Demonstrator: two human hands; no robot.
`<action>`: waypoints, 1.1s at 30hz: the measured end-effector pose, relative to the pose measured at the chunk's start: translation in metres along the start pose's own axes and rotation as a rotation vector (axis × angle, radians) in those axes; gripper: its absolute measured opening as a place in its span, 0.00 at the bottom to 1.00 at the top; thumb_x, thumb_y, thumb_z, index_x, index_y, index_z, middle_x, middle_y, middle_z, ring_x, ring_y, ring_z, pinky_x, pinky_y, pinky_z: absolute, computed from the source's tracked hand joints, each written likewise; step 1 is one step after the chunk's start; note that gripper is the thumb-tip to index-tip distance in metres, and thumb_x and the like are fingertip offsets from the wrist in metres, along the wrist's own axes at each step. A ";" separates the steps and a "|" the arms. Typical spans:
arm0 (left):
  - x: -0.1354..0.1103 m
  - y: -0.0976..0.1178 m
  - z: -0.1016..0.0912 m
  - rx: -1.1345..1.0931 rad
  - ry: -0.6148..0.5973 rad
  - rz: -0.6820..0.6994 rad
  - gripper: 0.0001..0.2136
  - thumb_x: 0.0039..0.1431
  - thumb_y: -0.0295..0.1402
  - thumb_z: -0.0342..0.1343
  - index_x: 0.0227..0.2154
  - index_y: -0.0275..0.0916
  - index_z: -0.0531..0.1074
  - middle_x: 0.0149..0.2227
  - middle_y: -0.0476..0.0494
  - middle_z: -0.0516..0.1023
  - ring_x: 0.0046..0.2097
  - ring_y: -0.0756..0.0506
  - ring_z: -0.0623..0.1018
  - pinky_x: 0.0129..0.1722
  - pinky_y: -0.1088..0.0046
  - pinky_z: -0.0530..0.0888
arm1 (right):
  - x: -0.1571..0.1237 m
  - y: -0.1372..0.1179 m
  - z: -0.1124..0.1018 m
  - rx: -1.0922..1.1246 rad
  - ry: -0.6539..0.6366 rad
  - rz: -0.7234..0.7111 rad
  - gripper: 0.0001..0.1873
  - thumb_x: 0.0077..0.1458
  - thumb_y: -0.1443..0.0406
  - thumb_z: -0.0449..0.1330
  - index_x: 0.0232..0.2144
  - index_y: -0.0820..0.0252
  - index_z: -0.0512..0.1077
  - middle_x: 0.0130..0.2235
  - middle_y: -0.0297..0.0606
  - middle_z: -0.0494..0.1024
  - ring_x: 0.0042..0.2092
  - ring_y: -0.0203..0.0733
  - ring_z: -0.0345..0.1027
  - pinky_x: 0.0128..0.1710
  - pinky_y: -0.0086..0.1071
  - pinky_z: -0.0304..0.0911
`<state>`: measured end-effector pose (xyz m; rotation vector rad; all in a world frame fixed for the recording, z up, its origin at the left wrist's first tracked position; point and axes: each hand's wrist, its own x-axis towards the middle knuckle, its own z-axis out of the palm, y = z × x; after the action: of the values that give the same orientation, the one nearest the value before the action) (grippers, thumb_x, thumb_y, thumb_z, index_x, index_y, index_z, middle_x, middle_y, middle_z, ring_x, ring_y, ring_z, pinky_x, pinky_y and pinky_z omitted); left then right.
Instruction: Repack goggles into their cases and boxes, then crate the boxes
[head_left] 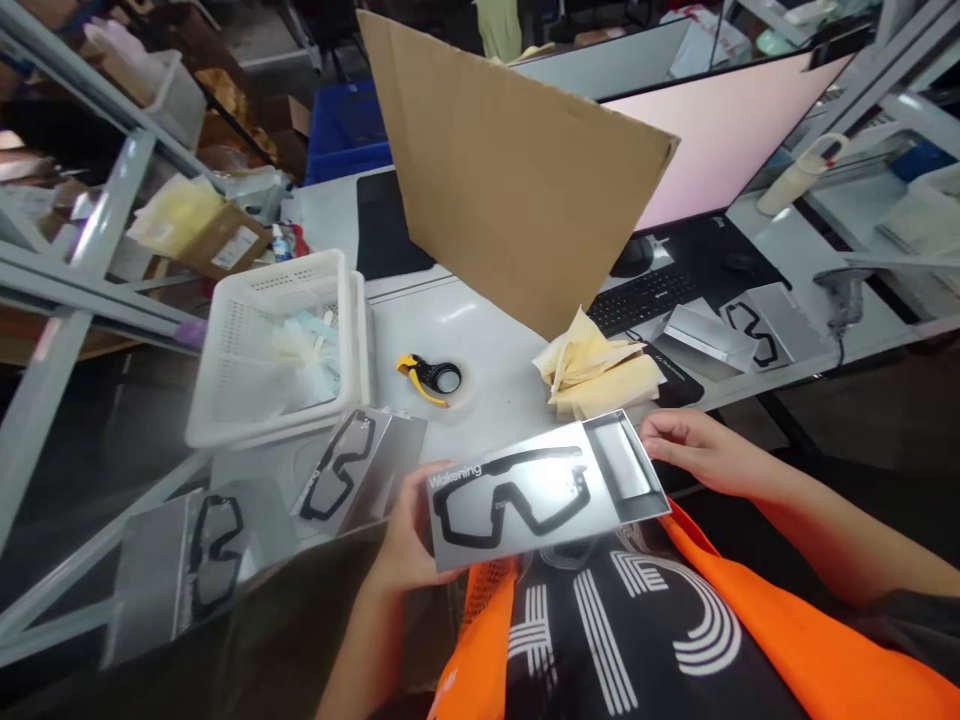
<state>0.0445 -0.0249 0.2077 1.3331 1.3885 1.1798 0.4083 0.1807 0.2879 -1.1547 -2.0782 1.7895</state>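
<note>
My left hand [411, 530] is closed around the left end of a silver sunglasses box [517, 500], printed "Wakening" with black shield-type glasses on its face. At the box's right end a grey inner tray [621, 455] shows, partly out of the sleeve. My right hand [686, 447] pinches the edge of that end between thumb and fingers. Crumpled yellow paper [596, 370] lies just behind the box. Two similar sunglasses boxes lie to the left, one [360, 470] near the white basket and another [180, 570] lower down. The box is held tilted, close to my body.
A white plastic basket [202, 390] holds pale packets. Beside it lies a yellow-and-black tape dispenser [427, 378]. A big cardboard sheet [517, 170] stands before a monitor [720, 130]. Keyboard [645, 297], more boxes [772, 330] and a scanner [841, 295] are at right.
</note>
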 end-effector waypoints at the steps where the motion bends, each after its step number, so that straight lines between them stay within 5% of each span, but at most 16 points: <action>1: 0.004 -0.002 -0.001 0.014 -0.018 -0.001 0.47 0.36 0.37 0.74 0.61 0.43 0.58 0.60 0.31 0.65 0.61 0.29 0.70 0.58 0.50 0.72 | -0.002 0.004 -0.001 0.010 0.014 0.008 0.26 0.60 0.45 0.59 0.23 0.60 0.67 0.26 0.32 0.66 0.29 0.35 0.57 0.30 0.30 0.53; 10: 0.029 -0.033 0.002 0.133 -0.176 -0.055 0.47 0.37 0.34 0.74 0.61 0.42 0.57 0.62 0.30 0.65 0.63 0.31 0.70 0.60 0.51 0.71 | -0.013 0.079 -0.002 0.052 0.098 0.034 0.28 0.59 0.42 0.58 0.23 0.59 0.66 0.26 0.31 0.64 0.29 0.35 0.55 0.30 0.31 0.52; 20: 0.042 -0.094 0.000 0.172 -0.300 -0.223 0.45 0.39 0.33 0.73 0.61 0.43 0.57 0.61 0.34 0.66 0.62 0.34 0.71 0.63 0.49 0.68 | 0.010 0.185 0.038 0.097 0.205 0.128 0.26 0.56 0.43 0.58 0.24 0.59 0.66 0.25 0.30 0.63 0.29 0.36 0.55 0.31 0.31 0.53; 26: 0.027 -0.136 -0.012 0.166 -0.240 -0.261 0.44 0.39 0.34 0.72 0.60 0.41 0.57 0.60 0.32 0.67 0.63 0.34 0.70 0.65 0.48 0.65 | 0.041 0.220 0.065 0.088 0.215 0.175 0.23 0.54 0.45 0.58 0.23 0.58 0.65 0.23 0.29 0.63 0.29 0.35 0.54 0.31 0.31 0.52; 33: 0.013 -0.163 -0.035 0.418 -0.175 -0.207 0.43 0.39 0.36 0.72 0.60 0.39 0.59 0.59 0.31 0.69 0.60 0.31 0.72 0.62 0.44 0.67 | 0.076 0.237 0.091 0.061 0.223 0.166 0.23 0.51 0.44 0.58 0.23 0.57 0.65 0.24 0.30 0.64 0.30 0.37 0.56 0.33 0.32 0.53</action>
<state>-0.0221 -0.0115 0.0544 1.4912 1.6543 0.6393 0.4071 0.1548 0.0245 -1.4723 -1.8382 1.6881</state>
